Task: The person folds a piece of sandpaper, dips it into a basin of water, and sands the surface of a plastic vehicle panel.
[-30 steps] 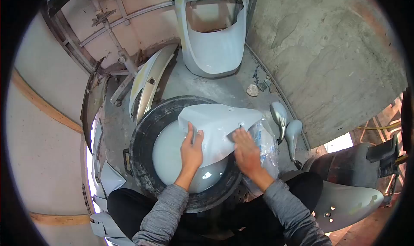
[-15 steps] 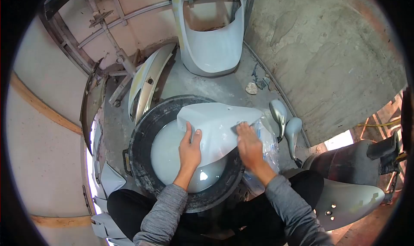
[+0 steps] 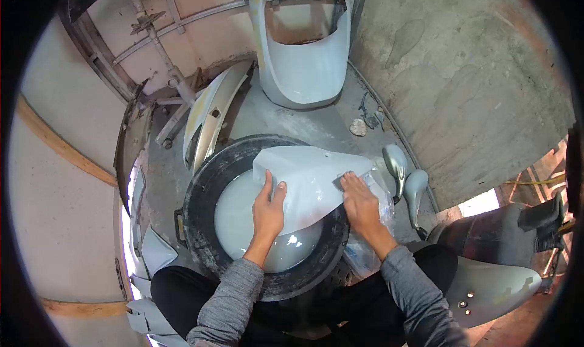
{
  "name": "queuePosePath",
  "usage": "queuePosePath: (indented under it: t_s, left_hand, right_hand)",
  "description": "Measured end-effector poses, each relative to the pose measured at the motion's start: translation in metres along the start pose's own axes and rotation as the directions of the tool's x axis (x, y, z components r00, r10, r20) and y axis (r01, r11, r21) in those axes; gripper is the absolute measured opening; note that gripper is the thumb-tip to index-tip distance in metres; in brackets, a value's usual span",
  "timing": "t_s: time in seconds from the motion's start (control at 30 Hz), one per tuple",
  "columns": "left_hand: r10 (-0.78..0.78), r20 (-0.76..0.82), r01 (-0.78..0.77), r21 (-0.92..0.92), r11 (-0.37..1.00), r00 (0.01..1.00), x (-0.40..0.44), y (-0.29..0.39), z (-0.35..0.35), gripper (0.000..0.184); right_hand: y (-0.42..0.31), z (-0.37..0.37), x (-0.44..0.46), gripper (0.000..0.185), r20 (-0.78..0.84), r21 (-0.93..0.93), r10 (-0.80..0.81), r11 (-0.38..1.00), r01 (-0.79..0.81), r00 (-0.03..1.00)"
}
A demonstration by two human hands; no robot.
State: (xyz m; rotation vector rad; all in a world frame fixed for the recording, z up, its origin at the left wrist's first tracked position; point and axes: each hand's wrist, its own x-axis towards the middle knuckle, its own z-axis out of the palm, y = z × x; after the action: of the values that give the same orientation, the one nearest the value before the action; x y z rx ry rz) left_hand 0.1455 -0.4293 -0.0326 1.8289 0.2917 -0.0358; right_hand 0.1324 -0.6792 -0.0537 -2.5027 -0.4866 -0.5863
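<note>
A glossy white plastic panel [image 3: 307, 186], pointed toward the right, is held tilted over a black tub [image 3: 201, 237] of cloudy whitish water [image 3: 237, 219]. My left hand [image 3: 267, 210] grips the panel by its near left edge, thumb raised and the other fingers partly hidden behind it. Near the panel's right end, my right hand [image 3: 362, 207] presses its fingers together against the surface. A small dark grey piece, apparently sandpaper [image 3: 339, 181], shows at those fingertips; most of it is covered.
Two silver mirrors [image 3: 395, 164] and a clear plastic bag [image 3: 371, 249] lie right of the tub. Behind it stand a large white fairing [image 3: 304, 73] and a curved silver panel [image 3: 216, 113]. A concrete slab [image 3: 462, 91] rises at right; a grey panel [image 3: 493, 286] lies beside my knee.
My right hand has slid slightly along the panel toward its right end, fingers flatter now. The left hand keeps its hold. The whole view has shifted a little.
</note>
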Motion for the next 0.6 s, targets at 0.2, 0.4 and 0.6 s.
queuePosePath:
  t_s: [0.2, 0.4, 0.6]
  left_hand:
    - [0.001, 0.016, -0.001, 0.011, 1.000, 1.000, 0.004, 0.001, -0.002, 0.068]
    - [-0.021, 0.040, 0.022, -0.023, 0.999, 0.999, 0.008, 0.004, -0.005, 0.069]
    - [-0.007, 0.033, 0.007, -0.003, 1.000, 0.999, 0.006, 0.006, -0.005, 0.069]
  right_hand:
    - [0.001, -0.012, -0.001, 0.039, 0.074, 0.174, -0.069, 0.983, 0.056, 0.995]
    - [-0.029, -0.017, -0.015, 0.036, 0.079, 0.241, -0.121, 0.965, 0.099, 0.989]
    - [-0.053, -0.014, -0.012, 0.035, 0.098, 0.172, -0.045, 0.985, 0.028, 0.994]
